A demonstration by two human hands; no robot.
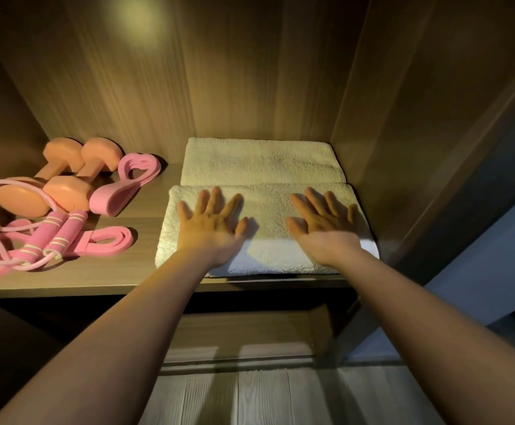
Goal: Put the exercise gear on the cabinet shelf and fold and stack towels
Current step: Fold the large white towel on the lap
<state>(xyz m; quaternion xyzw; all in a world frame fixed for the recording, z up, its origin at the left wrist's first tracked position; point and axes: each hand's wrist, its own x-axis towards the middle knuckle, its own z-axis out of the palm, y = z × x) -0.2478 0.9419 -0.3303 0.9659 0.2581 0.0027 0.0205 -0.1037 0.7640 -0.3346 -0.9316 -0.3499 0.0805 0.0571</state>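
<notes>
Fingers (216, 199) of both hands lie spread and flat: the left hand (211, 220) and right hand (322, 220) press on the front towel (265, 207), centre right of the frame, touching a second folded towel (262, 161) behind it. This looks like smoothing, so even pressure outward from the middle should keep the fold square. Its near edge sits right at the shelf (127, 271) lip and the cabinet wall (403, 148) crowds its right end. The dumbbells (63, 176) and jump rope (51, 237) at left leave bare board between.
</notes>
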